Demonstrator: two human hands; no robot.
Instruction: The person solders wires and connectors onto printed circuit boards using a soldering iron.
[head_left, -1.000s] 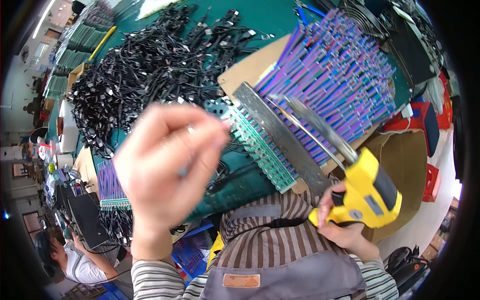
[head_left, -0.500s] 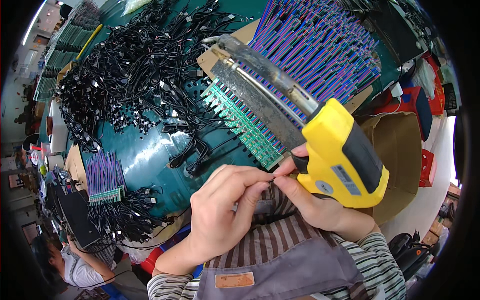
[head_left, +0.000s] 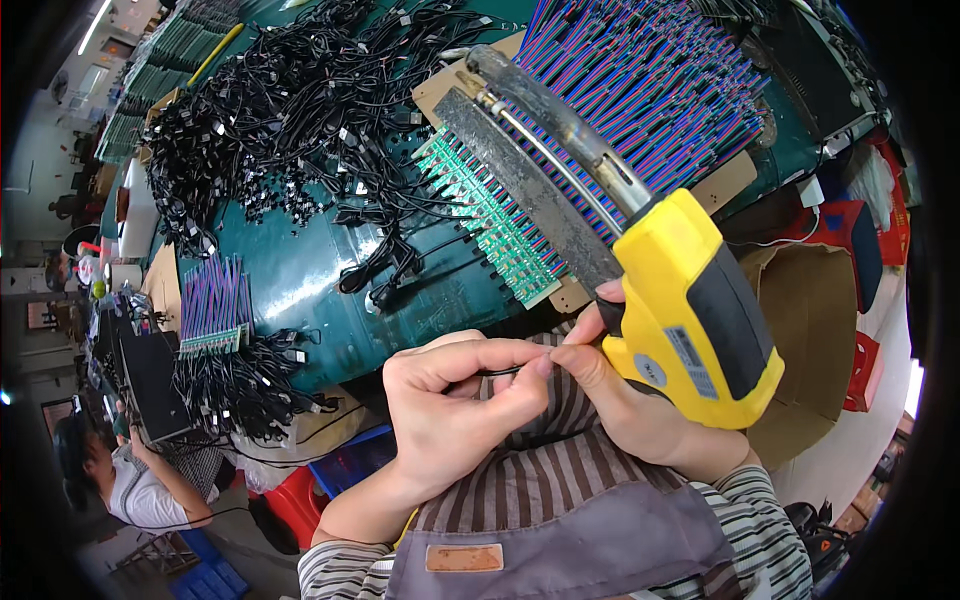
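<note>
The black cable (head_left: 500, 372) is in the left hand (head_left: 455, 400), above the lap and near the edge of the table (head_left: 300, 290). The left thumb and forefinger are pressed together on it, and its end is hidden by the fingers. The right hand (head_left: 635, 405) meets it there: its thumb and finger are brought together against the left fingertips, and the same hand is also clasped around the yellow soldering gun (head_left: 690, 310). I cannot tell if the right fingers pinch the cable too.

One second ago the left hand was blurred over the table, well apart from the right; half a second ago they had already met, and they stay so. This suggests that handling of the cable end is now the step in hand, and not heating, I judge.

The gun's long nose points away over the metal bar (head_left: 530, 190), which lies across the coloured wires (head_left: 640, 110). Just beside the bar is the row of green circuit boards (head_left: 490, 220). Farther out, a heap of black cables (head_left: 270, 110) covers the table's far left part.
</note>
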